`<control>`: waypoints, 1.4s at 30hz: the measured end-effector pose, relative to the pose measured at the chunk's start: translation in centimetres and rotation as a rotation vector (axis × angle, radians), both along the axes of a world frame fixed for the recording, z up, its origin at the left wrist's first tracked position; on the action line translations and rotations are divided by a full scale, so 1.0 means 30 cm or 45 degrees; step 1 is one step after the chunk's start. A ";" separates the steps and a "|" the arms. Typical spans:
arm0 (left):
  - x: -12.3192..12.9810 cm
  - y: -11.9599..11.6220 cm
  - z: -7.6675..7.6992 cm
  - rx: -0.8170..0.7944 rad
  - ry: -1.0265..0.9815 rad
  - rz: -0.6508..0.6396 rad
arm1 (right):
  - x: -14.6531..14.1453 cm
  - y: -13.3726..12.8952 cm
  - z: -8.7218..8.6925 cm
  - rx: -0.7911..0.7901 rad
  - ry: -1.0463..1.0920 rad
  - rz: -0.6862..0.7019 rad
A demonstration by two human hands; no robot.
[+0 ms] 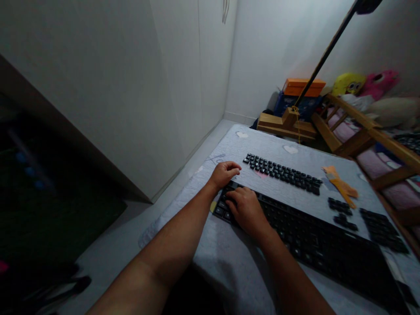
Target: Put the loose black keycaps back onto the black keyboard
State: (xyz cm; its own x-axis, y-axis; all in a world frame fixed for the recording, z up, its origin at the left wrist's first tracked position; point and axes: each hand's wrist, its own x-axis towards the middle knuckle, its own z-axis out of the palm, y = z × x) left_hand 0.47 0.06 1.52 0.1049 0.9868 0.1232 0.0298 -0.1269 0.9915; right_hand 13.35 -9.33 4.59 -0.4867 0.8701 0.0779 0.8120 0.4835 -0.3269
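A long black keyboard [295, 227] lies slantwise across the cloth-covered table, with keycaps showing at its left end. My right hand [246, 208] rests on that left end, thumb and fingertips apart against the keys. Just beyond the keyboard's far left corner is my left hand [226, 173], its fingers curled in towards the thumb; whatever may be between them is hidden. Rows of loose black keycaps [284, 173] are laid out behind the keyboard. Smaller groups of keycaps [341, 212] and a larger block of keycaps [382, 229] lie farther right.
An orange-yellow tool [341, 188] lies on an orange cloth-like piece at the table's right. Behind stands a wooden base [288, 124] with a slanting dark pole. A pale cabinet [157, 87] rises on the left, and a wooden bed frame [370, 127] borders the right.
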 end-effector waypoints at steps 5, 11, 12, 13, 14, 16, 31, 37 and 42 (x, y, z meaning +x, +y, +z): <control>0.001 -0.001 0.000 0.006 -0.016 0.001 | -0.008 -0.011 0.007 0.047 -0.046 0.006; 0.002 -0.001 -0.001 0.000 -0.036 -0.001 | -0.009 -0.013 0.003 0.048 -0.056 -0.001; 0.002 -0.001 -0.001 -0.001 -0.033 -0.002 | -0.008 -0.013 0.001 0.049 -0.045 -0.002; 0.002 -0.001 -0.002 -0.002 -0.030 -0.002 | -0.008 -0.013 -0.002 0.048 -0.034 -0.005; 0.001 -0.001 -0.002 -0.002 -0.028 -0.003 | -0.007 -0.013 -0.003 0.044 -0.023 -0.007; 0.001 0.000 -0.003 0.002 -0.035 -0.001 | -0.005 -0.013 -0.005 0.033 -0.008 -0.011; 0.001 -0.001 -0.002 -0.002 -0.032 0.005 | -0.010 -0.018 -0.010 0.020 0.018 -0.022; -0.001 -0.003 0.002 -0.001 -0.009 0.007 | -0.001 -0.014 -0.012 0.012 0.067 -0.065; -0.001 -0.003 0.002 0.008 -0.017 0.005 | -0.003 -0.016 -0.005 0.011 0.059 -0.082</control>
